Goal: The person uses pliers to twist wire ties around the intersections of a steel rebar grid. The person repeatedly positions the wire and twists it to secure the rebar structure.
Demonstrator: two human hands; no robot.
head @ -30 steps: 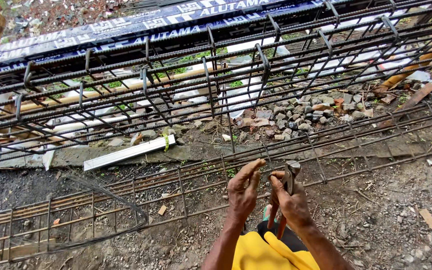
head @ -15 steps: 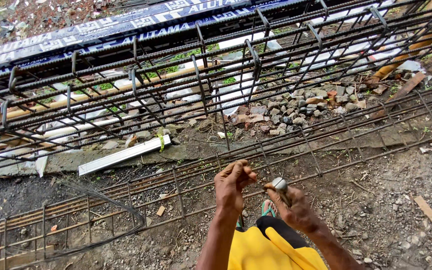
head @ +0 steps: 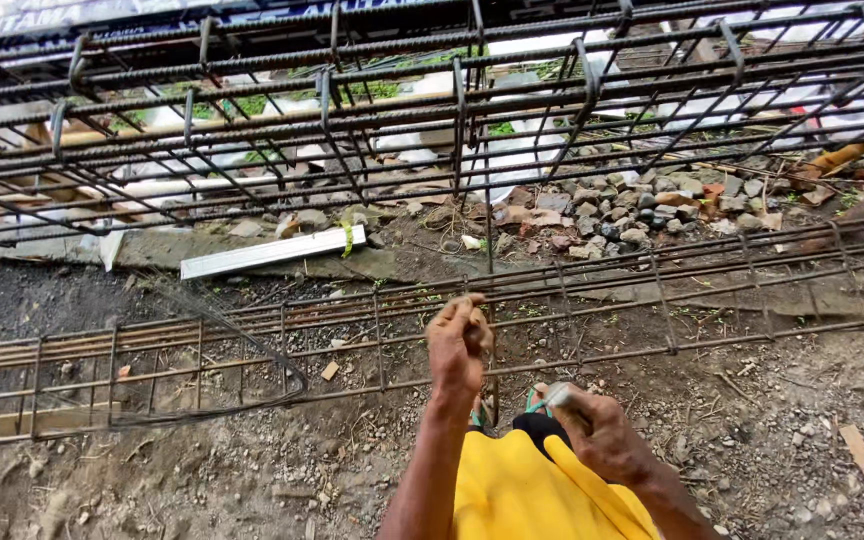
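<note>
My left hand (head: 457, 345) is raised with its fingers curled shut against an upright stirrup bar (head: 493, 395) of the low rusty rebar cage (head: 652, 290) lying on the ground. Whether a thin wire is pinched in those fingers is too small to tell. My right hand (head: 600, 432) is lower and nearer to me, closed around pincers (head: 556, 396) whose grey metal head sticks out past the thumb. The pincers are apart from the cage. A yellow garment (head: 522, 490) covers my knee below both hands.
A taller rebar cage (head: 452, 90) spans the upper view. A loop of thin dark tie wire (head: 252, 350) hangs on the low cage at the left. A white metal profile (head: 272, 252), a heap of stones (head: 632, 210) and a wood scrap (head: 859, 452) lie on the gravelly dirt.
The view has tilted down and shifted. My left hand went from pinching beside the pincers to a closed fist on the stirrup. My right hand drew the pincers down toward my knee.
</note>
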